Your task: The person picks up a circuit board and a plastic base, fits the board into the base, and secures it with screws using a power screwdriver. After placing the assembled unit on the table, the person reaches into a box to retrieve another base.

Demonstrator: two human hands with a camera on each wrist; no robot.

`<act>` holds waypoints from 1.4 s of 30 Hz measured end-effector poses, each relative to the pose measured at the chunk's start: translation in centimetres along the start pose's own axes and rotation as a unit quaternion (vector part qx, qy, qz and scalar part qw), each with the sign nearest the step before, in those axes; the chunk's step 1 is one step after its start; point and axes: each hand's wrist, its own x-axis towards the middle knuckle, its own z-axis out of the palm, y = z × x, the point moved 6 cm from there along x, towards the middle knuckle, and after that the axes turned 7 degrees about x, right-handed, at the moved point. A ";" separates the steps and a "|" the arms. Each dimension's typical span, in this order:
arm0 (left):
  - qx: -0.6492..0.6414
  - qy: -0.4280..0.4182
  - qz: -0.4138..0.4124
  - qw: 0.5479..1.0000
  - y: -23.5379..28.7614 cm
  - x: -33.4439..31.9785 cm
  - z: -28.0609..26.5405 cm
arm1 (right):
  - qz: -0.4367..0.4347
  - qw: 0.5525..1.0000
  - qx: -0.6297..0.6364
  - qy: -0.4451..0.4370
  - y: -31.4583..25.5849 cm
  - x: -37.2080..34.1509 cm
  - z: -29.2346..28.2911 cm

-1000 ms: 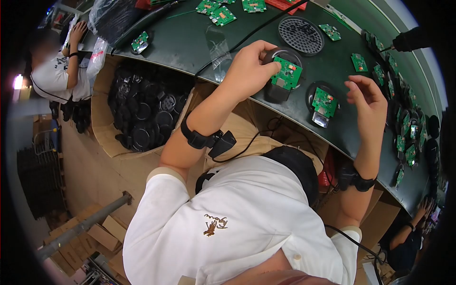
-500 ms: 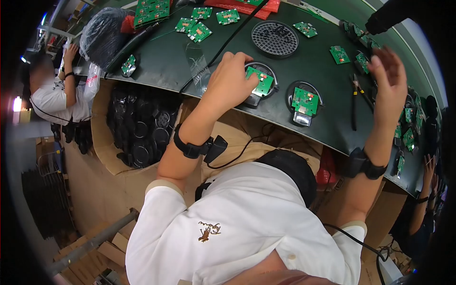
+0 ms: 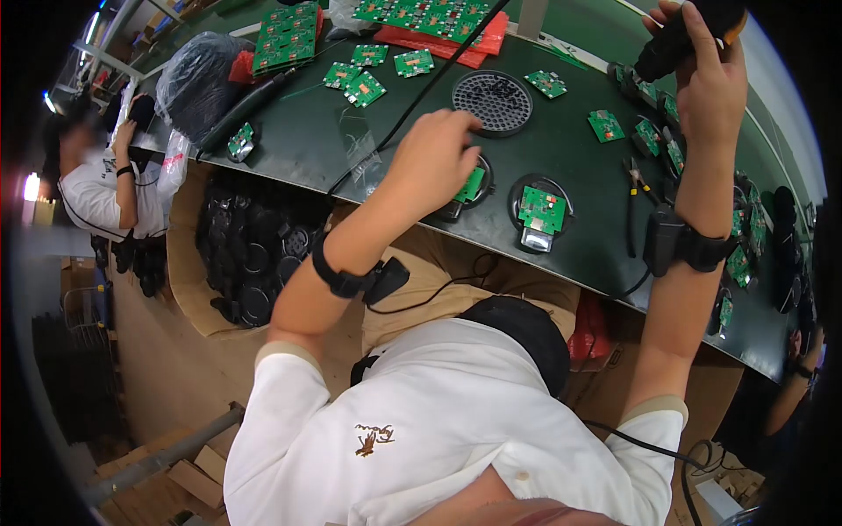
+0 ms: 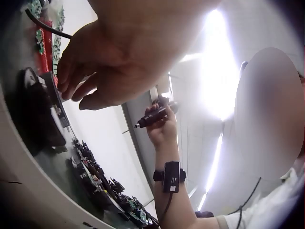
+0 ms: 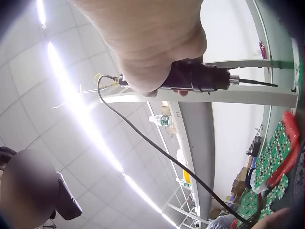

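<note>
My right hand (image 3: 715, 92) is raised at the right and grips a black electric screwdriver (image 5: 200, 78). Its thin bit points away from the hand in the right wrist view. My left hand (image 3: 428, 165) hovers over the bench's near edge with fingers loosely bent. Under it lies a round black housing with a green circuit board (image 3: 472, 185), partly hidden by the hand. The index fingertip is close to the rim of a round tray of small dark screws (image 3: 493, 103). To the right lies a second round housing (image 3: 567, 216) holding another green circuit board (image 3: 542, 209).
Yellow-and-black pliers (image 3: 632, 206) lie right of the housings. Loose green boards (image 3: 364, 89) and large board panels (image 3: 288, 39) sit at the back. More assemblies crowd the bench's right side. Below the bench, a cardboard box (image 3: 189, 263) holds black parts. Another person (image 3: 92, 188) is at the left.
My right hand has risen from over the bench to the hanging screwdriver and now grips it. The left housing was held tilted and now lies on the bench, with my left fingers off its board.
</note>
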 end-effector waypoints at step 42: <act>-0.367 -0.160 -0.019 0.916 5.7 0.7 1.1 | 0.008 0.988 0.151 0.013 -3.0 -2.2 -0.4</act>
